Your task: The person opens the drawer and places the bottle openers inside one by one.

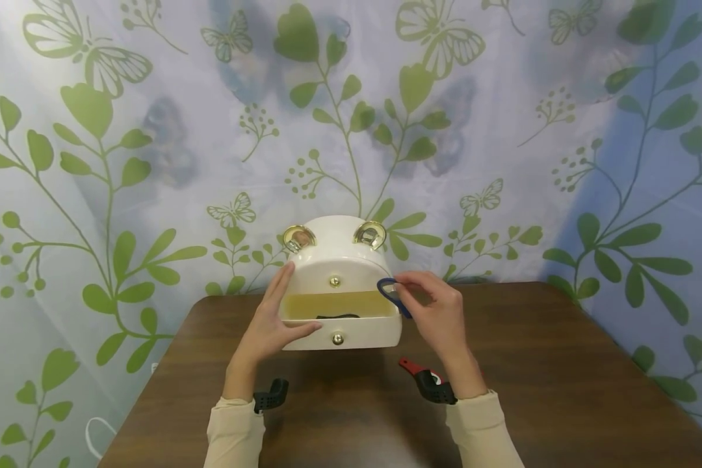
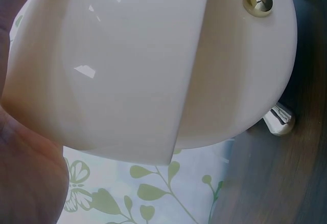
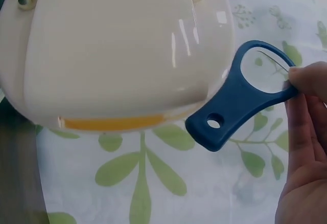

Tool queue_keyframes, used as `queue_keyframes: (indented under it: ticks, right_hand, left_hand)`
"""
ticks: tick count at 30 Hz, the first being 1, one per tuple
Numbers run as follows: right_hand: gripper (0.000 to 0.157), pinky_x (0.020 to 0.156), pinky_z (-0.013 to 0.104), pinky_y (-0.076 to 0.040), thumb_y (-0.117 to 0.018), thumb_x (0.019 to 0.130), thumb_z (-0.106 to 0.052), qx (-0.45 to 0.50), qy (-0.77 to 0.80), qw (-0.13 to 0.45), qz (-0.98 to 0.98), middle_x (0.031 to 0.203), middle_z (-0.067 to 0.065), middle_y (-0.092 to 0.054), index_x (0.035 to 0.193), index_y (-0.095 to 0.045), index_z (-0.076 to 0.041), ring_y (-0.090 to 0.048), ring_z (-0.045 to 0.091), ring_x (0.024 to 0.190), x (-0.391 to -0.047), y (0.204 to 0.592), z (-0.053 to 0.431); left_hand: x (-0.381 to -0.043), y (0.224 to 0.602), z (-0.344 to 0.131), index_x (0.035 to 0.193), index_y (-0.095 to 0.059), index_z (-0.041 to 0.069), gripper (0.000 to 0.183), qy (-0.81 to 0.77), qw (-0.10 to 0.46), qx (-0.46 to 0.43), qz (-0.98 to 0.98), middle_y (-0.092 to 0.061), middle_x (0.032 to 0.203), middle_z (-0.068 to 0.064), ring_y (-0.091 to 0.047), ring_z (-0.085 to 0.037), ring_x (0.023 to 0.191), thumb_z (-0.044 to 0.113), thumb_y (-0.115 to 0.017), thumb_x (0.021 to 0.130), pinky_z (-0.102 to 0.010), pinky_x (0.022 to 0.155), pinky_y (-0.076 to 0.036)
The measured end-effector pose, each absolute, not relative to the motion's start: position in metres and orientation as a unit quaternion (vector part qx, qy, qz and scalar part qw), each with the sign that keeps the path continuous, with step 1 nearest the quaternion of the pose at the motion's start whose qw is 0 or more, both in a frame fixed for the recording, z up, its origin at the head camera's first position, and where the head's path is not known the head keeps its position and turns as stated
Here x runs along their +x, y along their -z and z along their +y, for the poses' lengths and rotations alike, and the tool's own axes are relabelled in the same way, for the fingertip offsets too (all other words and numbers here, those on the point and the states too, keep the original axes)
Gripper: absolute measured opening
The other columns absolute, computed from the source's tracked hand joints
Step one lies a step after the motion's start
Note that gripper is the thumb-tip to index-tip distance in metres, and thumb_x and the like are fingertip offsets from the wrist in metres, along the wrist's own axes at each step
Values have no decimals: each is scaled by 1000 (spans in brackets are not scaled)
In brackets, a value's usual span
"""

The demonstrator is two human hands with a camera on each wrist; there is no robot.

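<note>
A white cabinet (image 1: 339,244) with gold-rimmed ears and gold knobs stands on the table, its lower drawer (image 1: 368,331) pulled out. Inside the drawer lies a thin dark item (image 1: 339,316), mostly hidden by the drawer's front. My left hand (image 1: 266,331) rests against the drawer's left side, fingers stretched along it and thumb reaching across the front. Beside the drawer's right edge, my right hand (image 1: 439,312) pinches the rim of a blue magnifying glass (image 3: 232,101) between thumb and fingers. Its handle, with a hole near the end, points down.
A red item (image 1: 411,366) with a pale rounded part lies on the brown table (image 1: 351,416), partly hidden by the right wrist's black camera mount (image 1: 435,389). Behind the table hangs a curtain (image 1: 210,162) printed with leaves and butterflies.
</note>
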State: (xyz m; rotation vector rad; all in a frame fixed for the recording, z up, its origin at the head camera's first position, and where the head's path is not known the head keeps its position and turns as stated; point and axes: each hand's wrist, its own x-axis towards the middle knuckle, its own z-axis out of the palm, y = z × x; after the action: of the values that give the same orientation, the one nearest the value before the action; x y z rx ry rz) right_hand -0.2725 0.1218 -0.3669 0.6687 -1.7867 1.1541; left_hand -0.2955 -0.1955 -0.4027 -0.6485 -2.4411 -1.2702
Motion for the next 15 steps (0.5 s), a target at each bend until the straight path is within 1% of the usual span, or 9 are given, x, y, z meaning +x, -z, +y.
queue_keyframes:
  ticks: [2,6,10,15]
  right_hand:
    - [28,86,13,-53,-82,80,10,272,-469,442,-715,98,7,-78,103,-80,-7,-75,26,83,-273,366,119]
    - [26,86,14,-53,-81,82,9,280,-475,444,-707,97,10,-77,103,-80,-5,-74,24,85,-274,365,113]
    - [24,86,15,-52,-81,83,7,285,-472,445,-706,97,9,-77,103,-79,-7,-73,19,85,-275,365,107]
    - [23,84,15,-53,-81,84,7,306,-473,434,-704,96,8,-76,102,-79,-7,-72,20,84,-278,368,98]
  left_hand:
    - [-296,403,-196,167,-15,34,120,443,157,-226,-854,-11,173,8,-16,-26,159,40,-93,75,-64,117,-31]
    - [-296,403,-196,167,-15,34,120,442,158,-225,-854,-12,173,6,-15,-27,159,41,-93,75,-65,118,-30]
    - [-295,403,-195,167,-16,32,120,442,159,-226,-853,-13,173,3,-16,-28,158,41,-93,75,-65,117,-31]
    - [-294,401,-195,167,-16,33,120,441,159,-222,-855,-13,173,4,-17,-26,158,40,-93,75,-63,118,-31]
